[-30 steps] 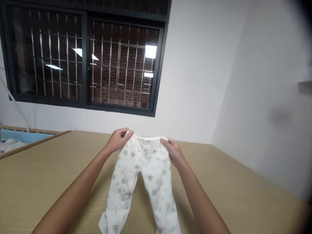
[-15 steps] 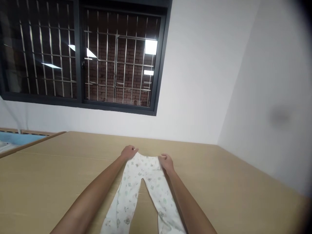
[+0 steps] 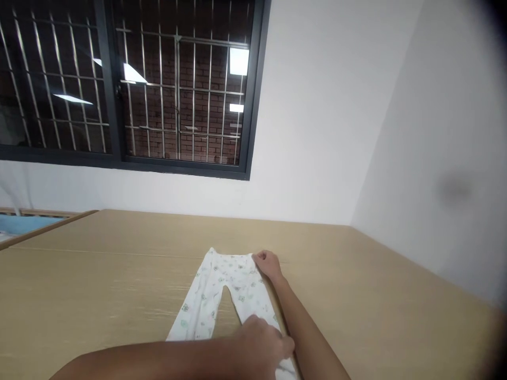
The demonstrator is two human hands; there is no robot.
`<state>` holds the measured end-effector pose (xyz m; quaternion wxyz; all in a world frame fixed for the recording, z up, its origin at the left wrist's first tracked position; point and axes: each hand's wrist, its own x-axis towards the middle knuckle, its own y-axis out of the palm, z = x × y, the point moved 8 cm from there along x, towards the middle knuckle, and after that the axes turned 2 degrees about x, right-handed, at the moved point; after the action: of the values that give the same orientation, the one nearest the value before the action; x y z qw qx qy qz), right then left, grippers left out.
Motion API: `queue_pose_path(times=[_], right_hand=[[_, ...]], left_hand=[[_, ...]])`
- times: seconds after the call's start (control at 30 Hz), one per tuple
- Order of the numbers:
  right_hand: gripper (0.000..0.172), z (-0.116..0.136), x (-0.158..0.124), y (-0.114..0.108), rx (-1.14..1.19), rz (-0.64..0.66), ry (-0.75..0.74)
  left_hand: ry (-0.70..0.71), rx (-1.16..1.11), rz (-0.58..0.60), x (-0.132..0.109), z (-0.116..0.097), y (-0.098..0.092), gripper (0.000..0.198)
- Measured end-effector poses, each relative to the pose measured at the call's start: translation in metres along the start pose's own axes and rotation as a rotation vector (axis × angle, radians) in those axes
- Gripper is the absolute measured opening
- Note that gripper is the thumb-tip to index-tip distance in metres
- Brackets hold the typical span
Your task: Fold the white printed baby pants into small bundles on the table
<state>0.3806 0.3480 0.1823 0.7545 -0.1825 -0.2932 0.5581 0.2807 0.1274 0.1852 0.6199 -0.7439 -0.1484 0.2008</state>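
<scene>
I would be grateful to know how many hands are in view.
2: the right hand at the top right corner of the trousers, and the left hand lower down, over their right-side leg.

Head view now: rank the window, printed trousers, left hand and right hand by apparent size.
1. Window
2. Printed trousers, partly covered
3. Left hand and right hand, unranked: the left looks bigger but seems nearer the camera.
</scene>
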Motion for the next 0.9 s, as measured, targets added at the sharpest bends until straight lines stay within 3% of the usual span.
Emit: queue_pose_path(times=[0.1,0.3,0.43,0.6,0.77,0.9], right_hand=[[0.021,0.002,-0.001,0.006,-0.052,0.034,-0.015],[0.024,0.003,0.0,0.008,-0.077,0.067,-0.011],[0.028,-0.001,0.002,0.005,-0.004,0.091,0.01],[0.024,0.008,0.001,-0.001,0.061,0.094,0.002],[0.023,0.052,0.002,0.004,0.043,0.054,-0.043],[0.024,0.101,0.011,0.028,-0.012,0.101,-0.082]], left_hand=[[-0.041,0.093,0.086,0.008,-0.008,0.032,0.049],[-0.063,-0.027,0.007,0.012,-0.005,0.04,0.04],[-0.004,-0.35,-0.197,-0.005,-0.008,0.015,0.042],[-0.02,-0.812,-0.431,-0.049,-0.011,-0.03,0.028],[-0.131,-0.98,-0.471,-0.1,-0.001,-0.051,0.024],[-0.265,-1.008,-0.543,-0.152,0.029,-0.044,0.019]])
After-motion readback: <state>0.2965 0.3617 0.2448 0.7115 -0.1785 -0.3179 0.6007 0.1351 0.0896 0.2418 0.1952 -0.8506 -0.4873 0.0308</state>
